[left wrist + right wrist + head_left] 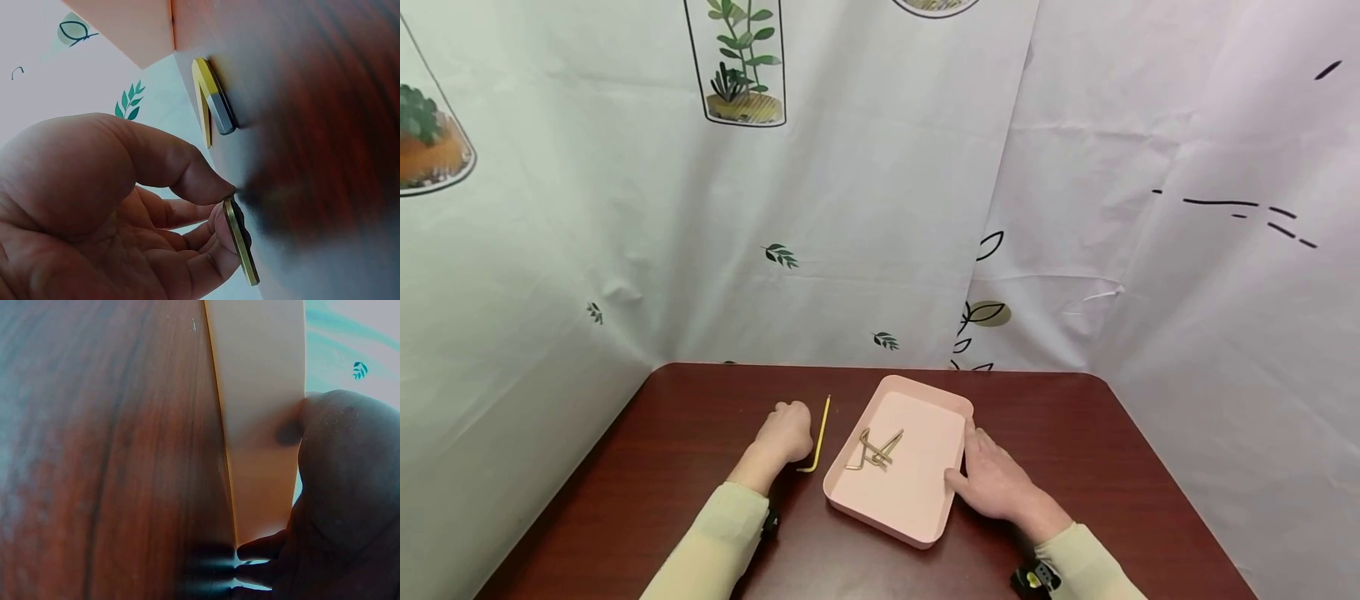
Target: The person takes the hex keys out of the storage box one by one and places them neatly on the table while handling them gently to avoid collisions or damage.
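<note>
My left hand (pixel 784 433) is low over the table, left of the tray. In the left wrist view its thumb and fingers pinch a brass-coloured hex key (pixel 240 244), whose far part the fingertips hide. Just right of that hand lies a yellow hex key (pixel 823 432) with a grey end, on the tabletop. My right hand (pixel 996 479) holds the right side of a shallow pink tray (pixel 917 525), thumb at the rim and fingers along the outer wall. Several brass-coloured hex keys (pixel 877 451) lie crossed in the tray's left half.
The dark red-brown wooden table (pixel 1075 433) has rounded far corners. White printed cloth (pixel 865 208) hangs behind it and along both sides. The tray sits turned at an angle, its far end near the table's back edge.
</note>
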The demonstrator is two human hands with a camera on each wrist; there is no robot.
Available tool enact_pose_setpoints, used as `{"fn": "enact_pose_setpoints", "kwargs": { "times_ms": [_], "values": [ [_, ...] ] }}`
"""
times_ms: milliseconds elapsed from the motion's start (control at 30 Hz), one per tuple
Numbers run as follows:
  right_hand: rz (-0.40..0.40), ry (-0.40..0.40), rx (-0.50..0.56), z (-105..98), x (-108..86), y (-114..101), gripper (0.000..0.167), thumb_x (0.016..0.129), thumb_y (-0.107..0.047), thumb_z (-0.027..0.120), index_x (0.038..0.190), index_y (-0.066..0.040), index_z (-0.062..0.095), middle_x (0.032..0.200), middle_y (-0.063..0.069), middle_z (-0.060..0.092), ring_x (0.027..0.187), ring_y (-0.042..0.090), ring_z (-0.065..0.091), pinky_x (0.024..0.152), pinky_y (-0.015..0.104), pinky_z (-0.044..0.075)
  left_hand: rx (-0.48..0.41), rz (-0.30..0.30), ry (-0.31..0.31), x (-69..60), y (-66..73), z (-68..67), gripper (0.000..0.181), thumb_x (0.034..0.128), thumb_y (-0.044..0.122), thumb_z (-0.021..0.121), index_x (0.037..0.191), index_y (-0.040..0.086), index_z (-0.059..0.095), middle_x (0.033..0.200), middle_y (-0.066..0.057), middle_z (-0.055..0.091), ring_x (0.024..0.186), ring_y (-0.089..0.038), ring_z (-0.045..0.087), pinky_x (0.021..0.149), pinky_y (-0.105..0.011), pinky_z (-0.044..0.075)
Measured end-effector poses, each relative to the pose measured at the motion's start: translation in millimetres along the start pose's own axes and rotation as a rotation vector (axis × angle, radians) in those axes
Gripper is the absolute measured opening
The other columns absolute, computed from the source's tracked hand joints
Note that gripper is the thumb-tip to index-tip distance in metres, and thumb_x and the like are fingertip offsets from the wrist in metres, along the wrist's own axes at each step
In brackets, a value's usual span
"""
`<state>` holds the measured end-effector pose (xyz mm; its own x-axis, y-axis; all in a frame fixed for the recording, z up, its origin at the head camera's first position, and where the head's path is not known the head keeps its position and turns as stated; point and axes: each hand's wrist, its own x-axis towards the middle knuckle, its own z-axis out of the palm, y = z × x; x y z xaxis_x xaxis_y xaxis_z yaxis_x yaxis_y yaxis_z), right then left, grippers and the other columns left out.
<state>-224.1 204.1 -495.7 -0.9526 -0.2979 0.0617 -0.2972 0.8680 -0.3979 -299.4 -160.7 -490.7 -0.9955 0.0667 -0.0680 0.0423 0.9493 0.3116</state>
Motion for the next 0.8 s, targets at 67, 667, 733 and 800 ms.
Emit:
{"fn": "enact_pose_setpoints", "kwargs": {
  "times_ms": [67, 667, 733, 800],
  "values": [
    [-0.003, -0.002, 0.002, 0.6, 0.2, 0.2, 0.095, 0.103, -0.031, 0.066, 0.169, 0.017, 0.017, 0.168, 0.038, 0.037, 0.158, 0.052, 0.039, 0.123, 0.063, 0.039, 0.005, -0.001, -0.015, 1.5, -0.9, 1.0, 0.024, 0.0963, -0.001, 0.070, 0.117, -0.012, 0.066, 0.105, -0.031, 0.058, 0.084, -0.040, 0.061, 0.075, -0.052, 0.055],
    [0.009, -0.013, -0.002, 1.1, 1.0, 2.0, 0.096, 0.103, -0.031, 0.066, 0.168, 0.017, 0.015, 0.169, 0.040, 0.035, 0.158, 0.054, 0.037, 0.124, 0.064, 0.037, 0.044, 0.040, -0.018, 9.5, -5.8, 8.8, 0.003, 0.0978, 0.001, 0.068, 0.096, -0.002, 0.068, 0.096, -0.023, 0.059, 0.082, -0.036, 0.056, 0.072, -0.050, 0.053],
    [0.008, -0.012, 0.000, 0.9, 0.9, 1.7, 0.096, 0.103, -0.031, 0.066, 0.168, 0.017, 0.015, 0.169, 0.040, 0.035, 0.158, 0.054, 0.037, 0.124, 0.064, 0.037, 0.053, 0.045, -0.023, 20.3, -15.0, 18.8, 0.004, 0.0978, 0.002, 0.068, 0.096, -0.001, 0.069, 0.096, -0.024, 0.060, 0.082, -0.037, 0.057, 0.071, -0.050, 0.053],
    [0.009, -0.012, 0.000, 0.8, 0.9, 1.6, 0.096, 0.103, -0.031, 0.066, 0.169, 0.017, 0.015, 0.169, 0.040, 0.034, 0.158, 0.054, 0.037, 0.124, 0.064, 0.038, 0.054, 0.047, -0.032, 29.4, -21.5, 25.5, 0.004, 0.0977, 0.003, 0.069, 0.094, 0.000, 0.069, 0.096, -0.024, 0.060, 0.081, -0.037, 0.057, 0.071, -0.049, 0.054]
  ]
}}
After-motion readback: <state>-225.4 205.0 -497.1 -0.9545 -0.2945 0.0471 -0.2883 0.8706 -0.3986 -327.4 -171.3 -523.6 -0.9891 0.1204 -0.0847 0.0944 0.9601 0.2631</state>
